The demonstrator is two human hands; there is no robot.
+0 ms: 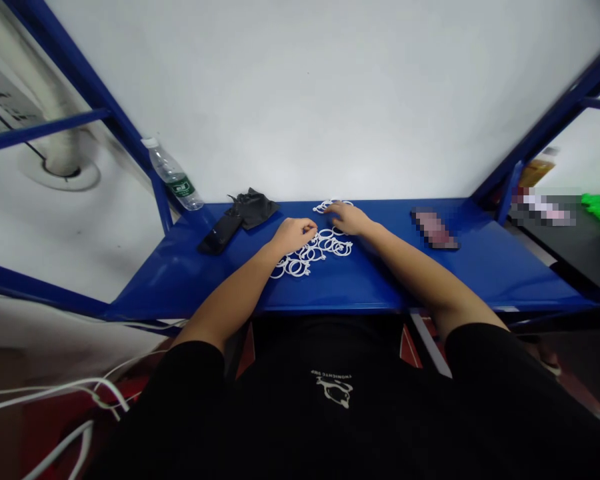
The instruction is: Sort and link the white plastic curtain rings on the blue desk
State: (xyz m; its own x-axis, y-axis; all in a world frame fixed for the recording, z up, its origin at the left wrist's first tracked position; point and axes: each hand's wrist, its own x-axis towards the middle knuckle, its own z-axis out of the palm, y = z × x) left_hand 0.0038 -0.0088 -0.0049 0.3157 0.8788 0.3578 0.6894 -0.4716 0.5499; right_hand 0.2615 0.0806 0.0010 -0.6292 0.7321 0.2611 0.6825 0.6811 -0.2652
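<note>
Several white plastic rings with small eyelets, like curtain rings [299, 268], lie in a loose heap on the blue tabletop [370, 287]. At the heap's back left, my left hand [294, 236] rests with its fingers curled closed; whatever is inside them is hidden. My right hand [349, 219] reaches to a smaller group of the same rings [323, 207] near the wall. Its fingers are apart and bent down at the edge of that group, and I see nothing gripped in them. A few rings show just below my right hand, partly covered.
On the left are a clear plastic bottle [175, 177] leaning by the blue frame, a black phone-like object [221, 233] and a crumpled black bag [254, 208]. A blurred-out phone [435, 229] lies right. The white wall [300, 100] borders the table's back.
</note>
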